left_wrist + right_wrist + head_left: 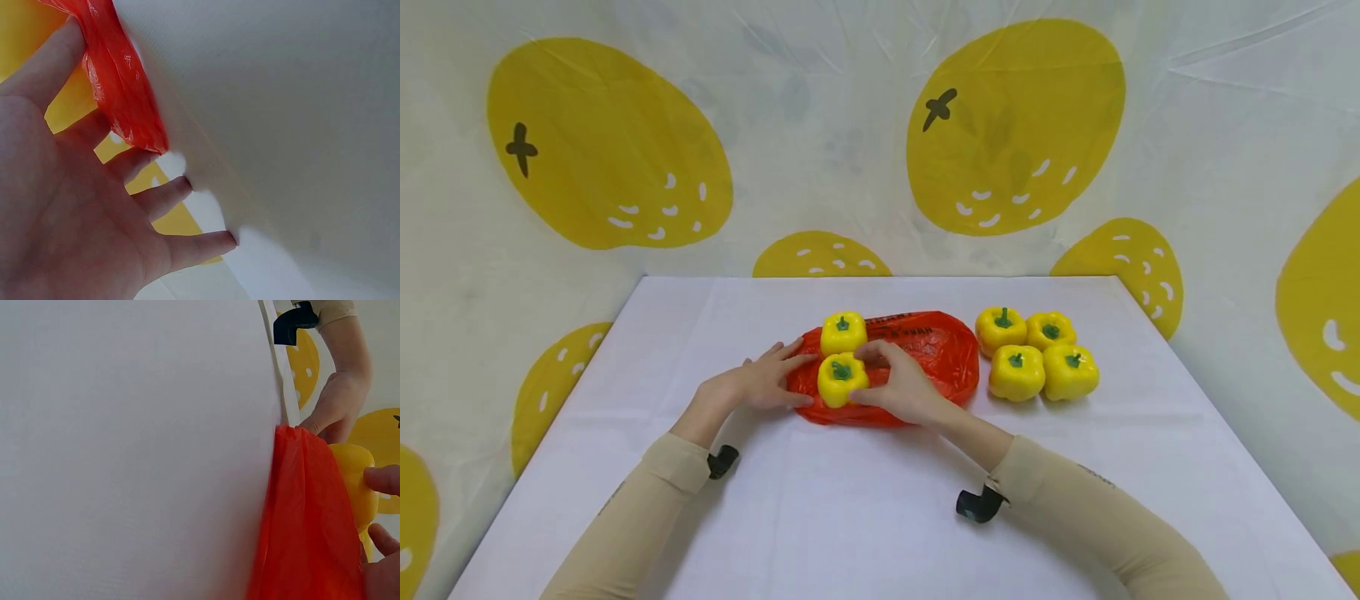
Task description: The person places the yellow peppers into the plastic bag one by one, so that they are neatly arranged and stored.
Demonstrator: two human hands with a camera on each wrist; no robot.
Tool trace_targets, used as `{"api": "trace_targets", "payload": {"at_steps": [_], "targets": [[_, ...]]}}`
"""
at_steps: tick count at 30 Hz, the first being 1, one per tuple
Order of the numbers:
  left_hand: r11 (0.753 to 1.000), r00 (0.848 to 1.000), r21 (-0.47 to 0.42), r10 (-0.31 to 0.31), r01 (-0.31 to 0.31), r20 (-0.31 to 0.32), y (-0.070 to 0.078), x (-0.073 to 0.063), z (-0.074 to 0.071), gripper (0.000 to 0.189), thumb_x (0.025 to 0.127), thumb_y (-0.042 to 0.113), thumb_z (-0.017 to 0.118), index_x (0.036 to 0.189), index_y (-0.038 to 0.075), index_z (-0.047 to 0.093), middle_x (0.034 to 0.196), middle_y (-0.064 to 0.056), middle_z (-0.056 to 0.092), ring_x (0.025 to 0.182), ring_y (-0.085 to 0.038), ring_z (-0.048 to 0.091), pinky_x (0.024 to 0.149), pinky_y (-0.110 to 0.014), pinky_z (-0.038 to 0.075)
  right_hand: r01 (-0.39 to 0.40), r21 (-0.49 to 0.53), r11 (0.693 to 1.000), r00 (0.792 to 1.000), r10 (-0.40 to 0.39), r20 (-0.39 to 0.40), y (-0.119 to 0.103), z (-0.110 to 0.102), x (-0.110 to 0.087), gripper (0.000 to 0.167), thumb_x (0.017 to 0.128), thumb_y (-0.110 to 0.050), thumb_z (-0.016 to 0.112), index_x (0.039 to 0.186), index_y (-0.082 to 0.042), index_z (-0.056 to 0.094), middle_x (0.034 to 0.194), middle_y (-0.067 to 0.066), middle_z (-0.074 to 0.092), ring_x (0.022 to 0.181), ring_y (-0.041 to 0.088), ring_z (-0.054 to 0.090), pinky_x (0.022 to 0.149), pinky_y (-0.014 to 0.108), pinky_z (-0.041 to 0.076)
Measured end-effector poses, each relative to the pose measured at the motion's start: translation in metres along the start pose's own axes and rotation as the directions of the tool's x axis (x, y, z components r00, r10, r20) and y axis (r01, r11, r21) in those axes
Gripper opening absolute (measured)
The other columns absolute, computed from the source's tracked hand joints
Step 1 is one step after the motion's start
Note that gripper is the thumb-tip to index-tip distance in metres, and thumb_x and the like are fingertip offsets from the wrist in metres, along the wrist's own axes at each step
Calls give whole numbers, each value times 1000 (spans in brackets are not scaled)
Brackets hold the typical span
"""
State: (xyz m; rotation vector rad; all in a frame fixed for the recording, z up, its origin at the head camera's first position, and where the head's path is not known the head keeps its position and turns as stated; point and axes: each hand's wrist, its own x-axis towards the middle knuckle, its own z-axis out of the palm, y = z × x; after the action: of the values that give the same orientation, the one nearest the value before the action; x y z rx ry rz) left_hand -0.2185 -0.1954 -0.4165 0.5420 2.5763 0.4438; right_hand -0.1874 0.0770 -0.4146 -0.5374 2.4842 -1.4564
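The right hand [906, 385] held the front yellow pepper [842, 383] from its right side, thumb on the near side of the fruit and the fingers curved round its far side, the green stem facing up between them. That pepper sat at the tips of the right hand, over the left part of a red plastic bag [942, 365]; whether its base rested fully on the plastic could not be told. The back yellow pepper [844, 335], also stem up, stood on the bag just beyond the held one, farther from the person than the right hand's fingertips. The left hand [767, 379] was spread wide, its fingers apart and fairly straight, at the left edge of the bag; in the left wrist view its thumb touched the red plastic. Both peppers on the bag were just to the right of the left hand's fingertips. The bag lay flattened beneath and beyond the right hand, with dark lettering along its far side. To the right of the right hand, past the bag's right end, a cluster of four yellow peppers [1017, 377] stood close together on the white-covered table [850, 517]. Behind both hands hung a pale backdrop [820, 142] printed with large yellow fruit shapes.
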Motion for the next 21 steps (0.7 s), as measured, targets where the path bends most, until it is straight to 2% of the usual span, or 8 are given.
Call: {"api": "trace_targets", "payload": {"at_steps": [5, 10, 16, 21], "targets": [[1000, 1000, -3, -7, 7, 1, 0, 0, 0, 86, 93, 52, 69, 163, 22, 30, 170, -15, 12, 153, -47, 7, 108, -82, 12, 13, -1, 1000, 999, -13, -40, 1, 1, 0, 48, 87, -17, 84, 128, -13, 60, 123, -1, 62, 119, 23, 59, 103, 43, 50], [1000, 1000, 3, -7, 7, 0, 0, 0, 1, 86, 93, 54, 69, 163, 22, 31, 171, -15, 12, 153, -47, 8, 108, -82, 13, 35, -26, 999, 999, -35, 2, 5, 5, -5, 52, 88, -16, 83, 132, -11, 56, 125, 1, 61, 118, 24, 58, 99, 43, 53], [1000, 1000, 6, -3, 3, 3, 0, 1, 1, 86, 93, 55, 68, 164, 22, 30, 171, -15, 11, 153, -47, 7, 108, -82, 12, 53, -26, 998, 999, -52, 1, 6, 5, -5, 54, 87, -14, 84, 133, -8, 55, 125, 2, 59, 117, 25, 58, 96, 41, 56], [1000, 1000, 9, 0, 0, 2, 0, 1, 1, 87, 93, 55, 68, 164, 23, 29, 171, -16, 11, 153, -47, 8, 107, -82, 13, 83, -30, 996, 997, -83, 1, 5, 1, -5, 55, 87, -14, 84, 133, -6, 55, 127, 6, 60, 118, 26, 59, 99, 43, 53]]}}
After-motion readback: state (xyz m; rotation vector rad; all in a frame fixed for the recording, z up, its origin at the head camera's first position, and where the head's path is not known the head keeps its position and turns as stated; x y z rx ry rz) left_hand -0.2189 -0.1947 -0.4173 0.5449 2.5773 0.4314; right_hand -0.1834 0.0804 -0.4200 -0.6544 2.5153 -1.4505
